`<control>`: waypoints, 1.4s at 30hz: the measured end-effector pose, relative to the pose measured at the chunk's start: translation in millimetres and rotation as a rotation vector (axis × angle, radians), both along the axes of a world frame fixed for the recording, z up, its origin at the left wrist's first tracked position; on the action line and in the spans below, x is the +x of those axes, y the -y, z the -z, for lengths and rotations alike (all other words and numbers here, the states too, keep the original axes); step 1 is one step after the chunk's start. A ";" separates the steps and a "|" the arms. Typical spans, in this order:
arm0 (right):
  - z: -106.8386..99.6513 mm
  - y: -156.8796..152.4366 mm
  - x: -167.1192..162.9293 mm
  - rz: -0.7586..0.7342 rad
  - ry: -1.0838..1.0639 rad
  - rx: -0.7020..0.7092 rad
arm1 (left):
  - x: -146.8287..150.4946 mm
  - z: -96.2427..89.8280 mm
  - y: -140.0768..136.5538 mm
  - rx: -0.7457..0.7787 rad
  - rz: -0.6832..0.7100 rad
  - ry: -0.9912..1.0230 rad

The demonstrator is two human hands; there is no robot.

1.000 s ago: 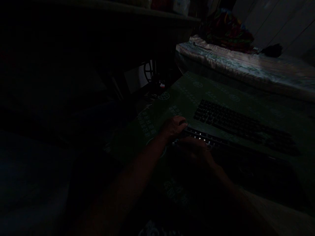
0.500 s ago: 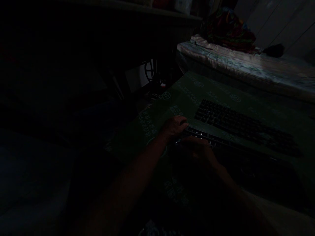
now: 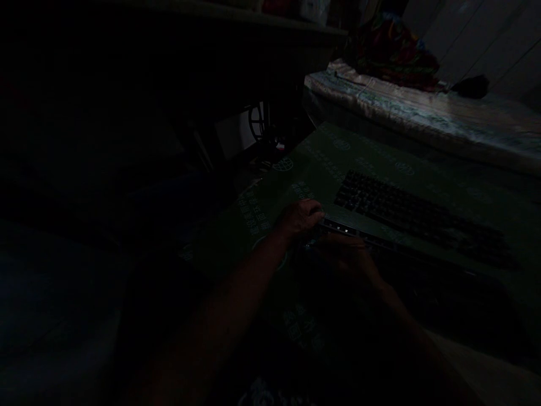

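Observation:
In dim light, a long dark keyboard base [image 3: 448, 299] lies on a green printed board [image 3: 329, 149]. Its left part shows a row of small bright spots. My left hand [image 3: 301, 217] is closed around the upper left corner of the base. Over the left part of the base sits my right hand [image 3: 349, 254], its fingers bent together and pointing left. Whatever those fingers hold, if anything, is lost in the dark. Beyond the base, a block of dark keycaps [image 3: 393, 203] is laid out in keyboard rows on the board.
A bed with a patterned sheet [image 3: 406, 107] stands behind the board, a red floral cloth [image 3: 393, 53] heaped on it. To the upper left is a dark table [image 3: 211, 25], with a spoked wheel [image 3: 256, 121] beneath it.
My right hand has shifted slightly to the right along the keyboard base. My left hand stays at the corner, and the keycaps lie as before.

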State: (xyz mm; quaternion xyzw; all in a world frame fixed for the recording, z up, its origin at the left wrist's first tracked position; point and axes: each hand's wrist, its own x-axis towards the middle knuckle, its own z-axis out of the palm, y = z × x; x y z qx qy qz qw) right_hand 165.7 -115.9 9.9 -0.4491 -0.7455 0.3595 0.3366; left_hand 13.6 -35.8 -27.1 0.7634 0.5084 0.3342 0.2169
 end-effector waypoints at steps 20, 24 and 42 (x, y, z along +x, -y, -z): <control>-0.1 4.8 1.6 -0.032 -0.055 -0.127 | 0.4 -2.4 1.2 -0.011 -0.017 0.000; 0.7 4.3 2.6 -0.020 -0.076 -0.117 | 0.4 -2.1 1.4 -0.011 -0.016 0.009; -8.2 8.0 -0.5 -0.029 -0.107 -0.327 | 0.8 -3.7 1.9 -0.007 -0.013 0.014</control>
